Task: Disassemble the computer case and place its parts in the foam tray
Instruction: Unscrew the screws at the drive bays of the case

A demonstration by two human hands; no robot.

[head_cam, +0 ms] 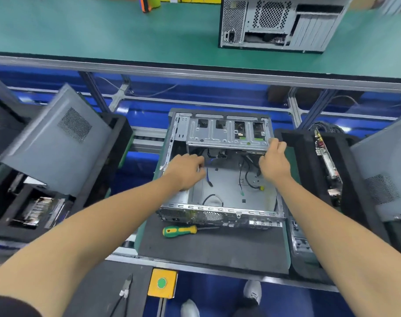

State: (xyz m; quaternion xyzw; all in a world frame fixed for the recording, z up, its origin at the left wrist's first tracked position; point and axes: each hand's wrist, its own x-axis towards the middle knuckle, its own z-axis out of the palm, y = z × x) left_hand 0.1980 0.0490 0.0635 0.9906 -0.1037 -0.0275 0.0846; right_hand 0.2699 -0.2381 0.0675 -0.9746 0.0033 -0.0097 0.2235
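An open computer case lies on its side on a dark mat, its inside nearly bare with loose black, blue and yellow-tipped cables. A silver drive cage spans its far end. My right hand grips the cage's near right corner, fingers curled over the edge. My left hand reaches inside at the left wall, fingers bent around the cables under the cage; what they hold is hidden. A black foam tray to the right holds a circuit card upright.
A green-and-yellow screwdriver lies on the mat in front of the case. On the left, another foam tray carries a grey side panel. Cutters and a yellow button box sit near me. A second case stands on the green shelf.
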